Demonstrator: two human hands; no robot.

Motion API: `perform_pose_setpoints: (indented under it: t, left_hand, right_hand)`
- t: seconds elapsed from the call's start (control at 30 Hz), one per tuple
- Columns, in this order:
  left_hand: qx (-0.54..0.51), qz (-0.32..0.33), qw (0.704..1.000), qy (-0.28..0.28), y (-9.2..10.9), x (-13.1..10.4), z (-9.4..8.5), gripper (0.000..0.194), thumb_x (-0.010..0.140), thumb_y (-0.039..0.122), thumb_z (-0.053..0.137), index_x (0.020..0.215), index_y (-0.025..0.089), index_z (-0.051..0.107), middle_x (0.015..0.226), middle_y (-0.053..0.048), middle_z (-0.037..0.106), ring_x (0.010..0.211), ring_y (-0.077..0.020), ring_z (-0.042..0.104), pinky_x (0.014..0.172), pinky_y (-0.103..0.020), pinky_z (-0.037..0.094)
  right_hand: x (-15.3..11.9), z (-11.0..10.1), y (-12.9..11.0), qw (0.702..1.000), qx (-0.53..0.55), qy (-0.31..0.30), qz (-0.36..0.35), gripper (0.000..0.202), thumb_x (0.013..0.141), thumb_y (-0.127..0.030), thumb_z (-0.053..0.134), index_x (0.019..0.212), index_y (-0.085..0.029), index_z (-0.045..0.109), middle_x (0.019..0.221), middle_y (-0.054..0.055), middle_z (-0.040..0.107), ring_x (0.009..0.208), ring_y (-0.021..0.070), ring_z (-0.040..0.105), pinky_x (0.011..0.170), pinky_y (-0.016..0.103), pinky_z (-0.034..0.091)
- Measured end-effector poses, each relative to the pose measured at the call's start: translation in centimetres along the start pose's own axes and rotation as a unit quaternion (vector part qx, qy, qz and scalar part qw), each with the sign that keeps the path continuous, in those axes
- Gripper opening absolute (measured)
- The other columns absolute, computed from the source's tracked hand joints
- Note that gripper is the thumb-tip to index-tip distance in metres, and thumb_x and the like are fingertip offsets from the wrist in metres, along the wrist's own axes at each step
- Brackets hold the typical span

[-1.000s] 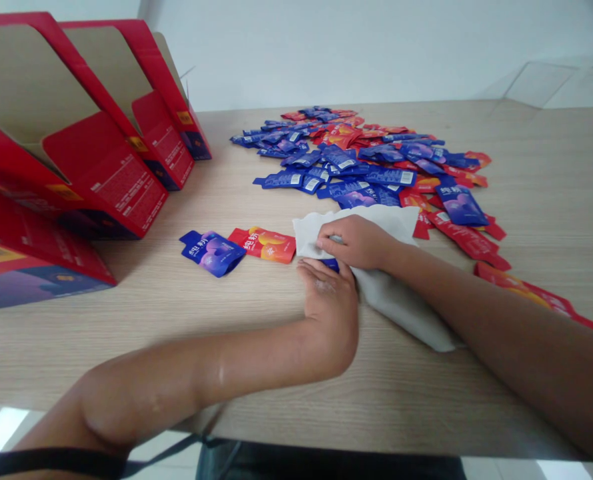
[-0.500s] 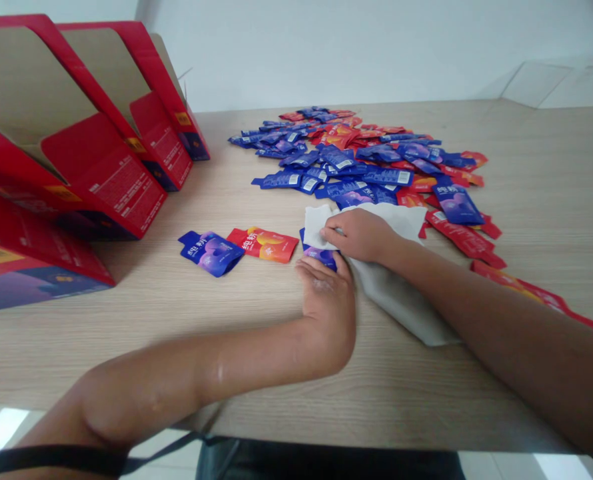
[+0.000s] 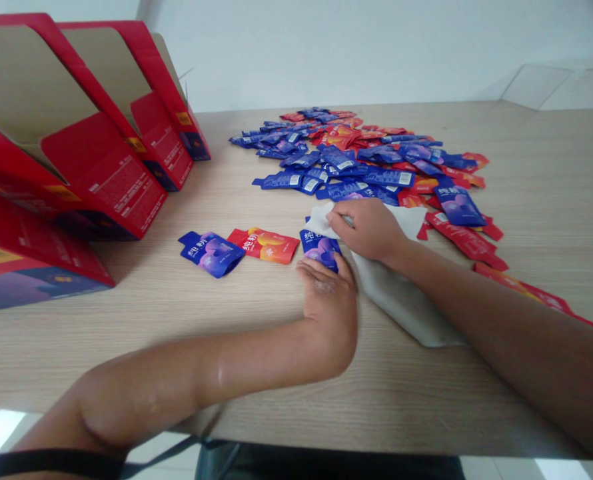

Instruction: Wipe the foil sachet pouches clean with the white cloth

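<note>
Evidently the table [image 3: 216, 300] gives flat backing for the work, with the boxes [image 3: 121, 173] standing open-topped at far left and the heap [image 3: 344, 163] spread beyond the hands, both probably placed there to spare the near middle. Cloth [image 3: 396, 300] lies under the right forearm, one end folded over the top of a blue pouch [image 3: 320, 248]. Right hand [image 3: 369, 227]: fingers curled, thumb and forefinger pinching that end, likely for a firm hold close to the pouch. Left hand [image 3: 326, 283]: fingers flat and close together, thumb a little apart, pressing the pouch's near end, presumably against skidding. To its left a red pouch [image 3: 271, 245] overlaps or touches a second blue pouch [image 3: 211, 253]; cannot tell which. Edges: the table's near edge passes beneath the left arm, well short of the pouch; the heap's near fringe borders the cloth, so forward travel looks tight. More room toward the body and leftward past the two loose pouches, as far as the boxes; the right arm closes off the right side
</note>
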State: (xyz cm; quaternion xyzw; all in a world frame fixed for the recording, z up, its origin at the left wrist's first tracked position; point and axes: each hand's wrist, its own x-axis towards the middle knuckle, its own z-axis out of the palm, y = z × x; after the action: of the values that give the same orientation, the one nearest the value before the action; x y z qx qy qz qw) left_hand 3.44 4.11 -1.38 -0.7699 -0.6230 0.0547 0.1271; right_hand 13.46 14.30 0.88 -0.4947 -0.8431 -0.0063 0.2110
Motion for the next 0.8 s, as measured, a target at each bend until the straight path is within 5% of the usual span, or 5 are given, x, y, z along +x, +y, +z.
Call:
perform_pose_setpoints:
  t: [0.2, 0.8]
  left_hand:
    - [0.012, -0.001, 1.0, -0.01, 0.0, 0.0, 0.1, 0.044, 0.091, 0.0, 0.029, 0.125, -0.002, 0.057, 0.122, -0.036, 0.06, 0.113, -0.0344, 0.064, 0.093, -0.052, 0.05]
    - [0.004, 0.001, 1.0, -0.019, 0.0, 0.0, -0.2, 0.052, 0.093, 0.001, 0.029, 0.141, 0.012, 0.045, 0.124, -0.032, 0.062, 0.112, -0.032, 0.065, 0.088, -0.049, 0.052]
  right_hand:
    - [-0.4, 0.7, -0.7, 0.987, 0.049, -0.12, -0.092, 0.035, 0.09, -0.037, 0.044, 0.079, -0.017, 0.071, 0.076, 0.006, 0.07, 0.07, 0.0167, 0.055, 0.063, 0.029, 0.029]
    - [0.5, 0.8, 0.8, 0.991, -0.041, -0.13, 0.001, 0.043, 0.093, -0.041, 0.04, 0.078, -0.016, 0.072, 0.078, 0.009, 0.071, 0.068, 0.017, 0.056, 0.059, 0.029, 0.027]
